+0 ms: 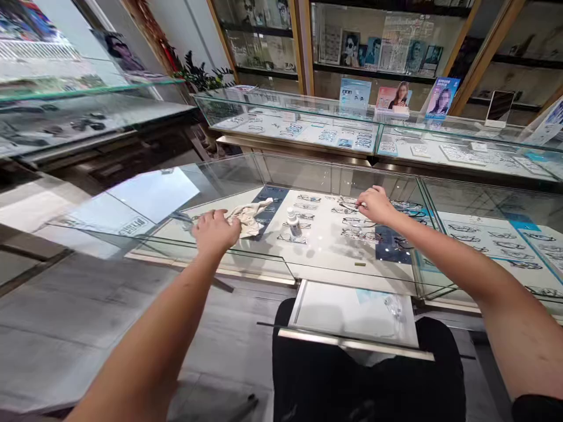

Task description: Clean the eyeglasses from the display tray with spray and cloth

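Observation:
My left hand [215, 230] is on the left part of the glass counter, its fingers curled on a crumpled cream cloth [250, 218] that spreads to the right of it. My right hand [376, 205] is farther right over the counter, thumb and fingers pinched at the end of dark-rimmed eyeglasses [349, 204]. Between the hands a small white spray bottle [293, 223] stands upright on the glass top. Rows of eyeglass frames [358, 234] lie below on the white display floor. A small yellowish-green strip [359, 264] lies nearer to me.
A drawer [334, 310] is pulled out over my lap, with a clear crumpled item [393, 306] inside. White sheets [153, 192] are at the counter's left. A second glass showcase [285, 111] stands behind, bearing advertising cards [355, 94]. Another glass case [88, 120] is at left.

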{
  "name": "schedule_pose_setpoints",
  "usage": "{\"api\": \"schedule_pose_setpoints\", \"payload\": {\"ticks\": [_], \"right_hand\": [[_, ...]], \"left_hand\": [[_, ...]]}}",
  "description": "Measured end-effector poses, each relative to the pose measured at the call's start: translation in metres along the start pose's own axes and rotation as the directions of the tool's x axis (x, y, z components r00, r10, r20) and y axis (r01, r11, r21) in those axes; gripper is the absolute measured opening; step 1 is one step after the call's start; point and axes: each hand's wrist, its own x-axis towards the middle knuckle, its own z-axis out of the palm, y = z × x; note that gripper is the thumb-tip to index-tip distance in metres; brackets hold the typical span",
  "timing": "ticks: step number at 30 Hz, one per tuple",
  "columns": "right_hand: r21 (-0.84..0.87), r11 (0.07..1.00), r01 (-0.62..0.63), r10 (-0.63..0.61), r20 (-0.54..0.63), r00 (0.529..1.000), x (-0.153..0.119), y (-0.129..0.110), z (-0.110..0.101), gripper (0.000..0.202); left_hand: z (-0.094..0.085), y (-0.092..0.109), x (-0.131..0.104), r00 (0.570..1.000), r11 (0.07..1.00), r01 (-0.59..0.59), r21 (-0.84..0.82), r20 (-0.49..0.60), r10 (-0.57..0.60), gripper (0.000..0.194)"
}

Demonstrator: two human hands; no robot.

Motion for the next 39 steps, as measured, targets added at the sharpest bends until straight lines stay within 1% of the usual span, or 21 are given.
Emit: {"api": "schedule_pose_setpoints", "payload": {"ticks": [5,9,18,27,29,31,34,36,37,38,39], "right_hand": [[-0.019,1.000,-0.001,0.002,0.023,1.000,0.000,0.002,0.006,0.031],[-0.030,1.000,0.001,0.000,0.048,0.999,0.001,0.006,0.010,0.032],[-0.062,0.998,-0.010,0.015,0.086,0.996,0.001,0.008,0.012,0.027],[-0.055,0.998,-0.012,0.020,0.142,0.990,-0.002,0.008,0.003,0.024],[-0.048,0.999,-0.017,0.024,0.150,0.988,-0.003,0.008,-0.003,0.021],[-0.034,0.999,-0.019,0.023,0.141,0.990,-0.006,0.006,-0.013,0.018],[-0.006,1.000,-0.018,0.018,0.075,0.997,-0.017,-0.008,-0.036,0.017],[0.041,0.999,-0.003,0.003,0.000,1.000,-0.033,-0.027,-0.052,0.014],[0.139,0.990,0.034,-0.023,-0.079,0.997,-0.044,-0.039,-0.058,0.008],[0.249,0.964,0.091,-0.061,-0.127,0.990,-0.057,-0.052,-0.061,0.006],[0.348,0.926,0.149,-0.108,-0.136,0.985,-0.071,-0.066,-0.062,0.009]], "left_hand": [[-0.002,0.000,-0.004,1.000,0.999,-0.009,-0.046,-0.004,0.008,0.061],[-0.006,0.004,-0.007,1.000,0.999,0.000,-0.043,0.000,0.000,0.061],[-0.006,0.002,-0.002,1.000,1.000,0.009,-0.027,0.013,-0.008,0.061],[-0.006,0.004,-0.002,0.999,1.000,0.029,0.010,0.024,-0.029,0.065],[-0.007,0.005,-0.003,0.999,0.999,0.030,0.013,0.025,-0.030,0.066],[-0.007,0.006,-0.004,0.999,0.999,0.031,0.015,0.025,-0.031,0.067],[-0.007,0.006,-0.004,0.999,0.999,0.031,0.016,0.026,-0.031,0.067],[-0.007,0.006,-0.004,0.999,0.999,0.031,0.015,0.025,-0.032,0.066],[-0.007,0.005,-0.004,0.999,0.999,0.032,0.015,0.024,-0.032,0.066],[-0.007,0.005,-0.003,0.999,0.999,0.032,0.014,0.023,-0.033,0.065],[-0.007,0.005,-0.003,0.999,0.999,0.032,0.014,0.023,-0.033,0.065]]}}
